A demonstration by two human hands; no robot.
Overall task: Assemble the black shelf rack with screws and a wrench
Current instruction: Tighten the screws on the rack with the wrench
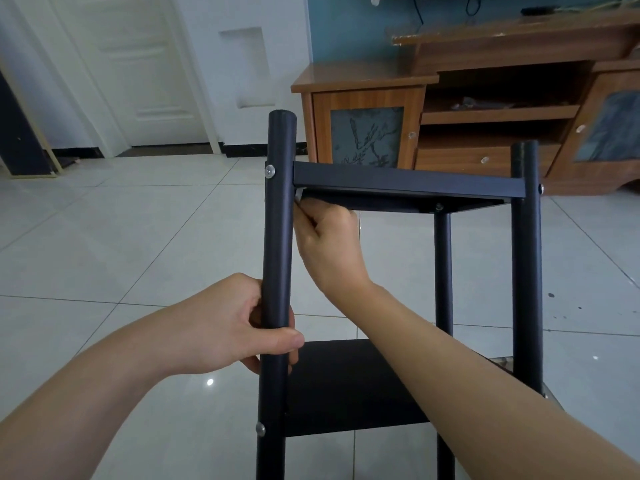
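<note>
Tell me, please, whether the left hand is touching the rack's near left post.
Touching. The head view shows the left hand curled round the post, thumb lying across its front.

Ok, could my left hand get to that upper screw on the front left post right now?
Probably yes. The screw sits uncovered on the outer side of the post, straight above the left hand, which grips that post and must let go.

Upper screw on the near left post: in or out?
In: the screw head sits against the post, level with the upper shelf frame.
</note>
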